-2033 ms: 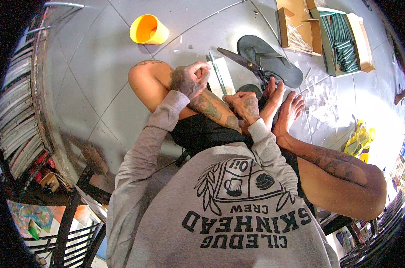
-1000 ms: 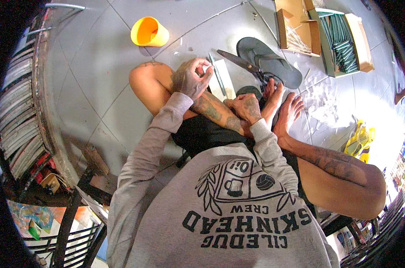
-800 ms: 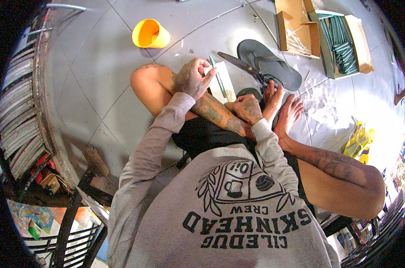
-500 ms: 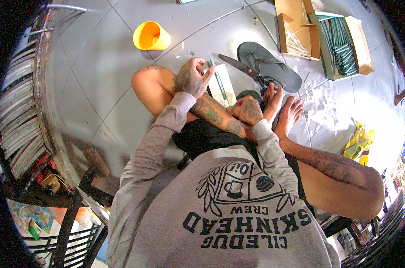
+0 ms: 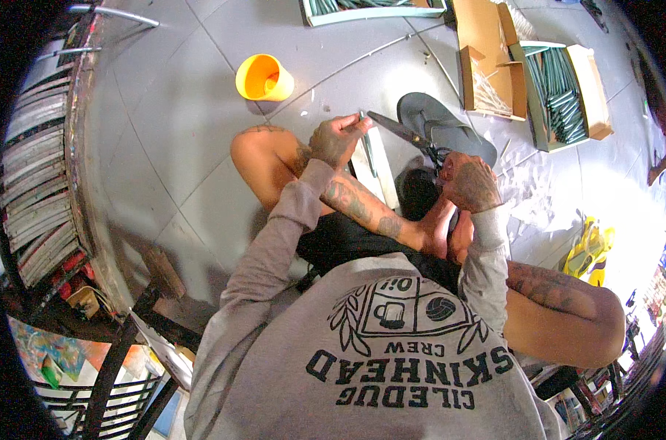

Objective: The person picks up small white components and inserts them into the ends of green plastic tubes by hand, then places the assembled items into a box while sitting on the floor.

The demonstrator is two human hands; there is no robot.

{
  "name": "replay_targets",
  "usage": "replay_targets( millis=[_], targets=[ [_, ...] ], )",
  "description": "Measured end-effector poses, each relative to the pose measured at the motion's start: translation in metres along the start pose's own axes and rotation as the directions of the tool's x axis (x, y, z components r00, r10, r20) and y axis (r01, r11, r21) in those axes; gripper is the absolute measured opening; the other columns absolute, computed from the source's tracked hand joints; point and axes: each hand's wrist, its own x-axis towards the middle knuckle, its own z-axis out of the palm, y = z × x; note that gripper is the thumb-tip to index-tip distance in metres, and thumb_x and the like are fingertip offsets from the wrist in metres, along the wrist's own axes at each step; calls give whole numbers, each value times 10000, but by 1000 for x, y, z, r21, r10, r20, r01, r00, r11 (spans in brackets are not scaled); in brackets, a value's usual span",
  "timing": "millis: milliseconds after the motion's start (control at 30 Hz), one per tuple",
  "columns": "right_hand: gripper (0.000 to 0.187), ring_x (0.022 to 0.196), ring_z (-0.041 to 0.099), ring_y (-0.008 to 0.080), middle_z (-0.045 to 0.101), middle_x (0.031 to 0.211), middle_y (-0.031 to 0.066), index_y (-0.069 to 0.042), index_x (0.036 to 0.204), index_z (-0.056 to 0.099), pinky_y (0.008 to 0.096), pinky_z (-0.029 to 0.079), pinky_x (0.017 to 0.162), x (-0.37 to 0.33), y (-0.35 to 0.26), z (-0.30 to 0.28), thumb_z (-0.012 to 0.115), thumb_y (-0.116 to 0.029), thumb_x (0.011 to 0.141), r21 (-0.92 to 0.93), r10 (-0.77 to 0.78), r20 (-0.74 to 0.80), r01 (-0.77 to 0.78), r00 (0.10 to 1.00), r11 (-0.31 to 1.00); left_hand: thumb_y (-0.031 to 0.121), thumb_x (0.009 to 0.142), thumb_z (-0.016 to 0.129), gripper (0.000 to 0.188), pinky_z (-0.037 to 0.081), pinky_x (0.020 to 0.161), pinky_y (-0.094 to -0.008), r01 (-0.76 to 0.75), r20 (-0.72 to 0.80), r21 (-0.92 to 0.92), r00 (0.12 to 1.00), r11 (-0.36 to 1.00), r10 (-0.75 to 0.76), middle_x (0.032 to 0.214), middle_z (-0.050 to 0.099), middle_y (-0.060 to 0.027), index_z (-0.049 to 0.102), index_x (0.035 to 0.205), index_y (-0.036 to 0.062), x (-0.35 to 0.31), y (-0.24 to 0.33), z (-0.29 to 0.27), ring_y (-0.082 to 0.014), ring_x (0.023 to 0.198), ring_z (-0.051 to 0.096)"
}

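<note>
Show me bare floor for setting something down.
Bare tile lies between the yellow cup and the grey slats at far left; a smaller patch separates the cup from the pale box at the top. It is crowded around the right hand, scissors and sandal.

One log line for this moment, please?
left hand: pinching green stick | right hand: at handles of black scissors | nearby: yellow cup, dark sandal

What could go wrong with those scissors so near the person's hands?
The black scissors, with the right hand at their handles, point toward the left hand; a slip might nick it. The yellow cup stands near the bent left knee and could get knocked over.
</note>
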Motion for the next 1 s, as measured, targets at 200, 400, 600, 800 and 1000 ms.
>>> replay_targets(
  millis=[200, 400, 600, 800, 1000],
  targets=[
    [257, 995, 689, 277, 722, 1058, 156, -29, 1085, 717, 390, 514, 922, -5, -6, -41, 644, -193, 901, 292, -236, -261, 310, 936, 905, 323, 871, 787, 496, 536, 783, -229, -136, 84, -152, 985, 979, 150, 952, 771, -116, 685, 1172, -57, -24, 93, -16, -77, 867, 687],
    [428, 999, 655, 205, 718, 1048, 147, -17, 1167, 702, 345, 513, 862, -3, -32, -82, 627, -397, 984, 740, -507, -178, 454, 843, 495, 262, 869, 800, 534, 550, 786, -226, -309, 145, -236, 926, 921, 348, 1001, 747, -159, 642, 1180, -142, -41, 172, -22, -112, 871, 673],
    [275, 772, 657, 118, 732, 829, 78, -37, 999, 745, 318, 521, 676, -35, -45, -100, 678, -298, 945, 678, -337, -416, 535, 845, 504, 314, 853, 793, 402, 526, 574, -239, -480, -29, -279, 870, 832, 492, 703, 734, -110, 744, 1027, -45, -59, 217, -13, -73, 592, 662],
    [216, 790, 663, 107, 724, 889, 76, -38, 1046, 725, 301, 525, 672, -62, -27, -103, 700, -216, 926, 649, -305, -548, 626, 779, 433, 285, 857, 780, 361, 483, 564, -237, -663, -161, -192, 748, 723, 644, 608, 688, -103, 747, 993, -48, -73, 248, 8, -107, 492, 625],
    [278, 836, 682, 156, 719, 939, 111, 45, 1124, 682, 302, 568, 727, -102, -31, -117, 648, -194, 985, 868, -316, -431, 484, 845, 109, 156, 937, 730, 233, 475, 717, -202, -540, -169, -514, 825, 666, 539, 847, 703, -56, 703, 954, -76, -103, 287, -6, -54, 777, 572]
  ],
)
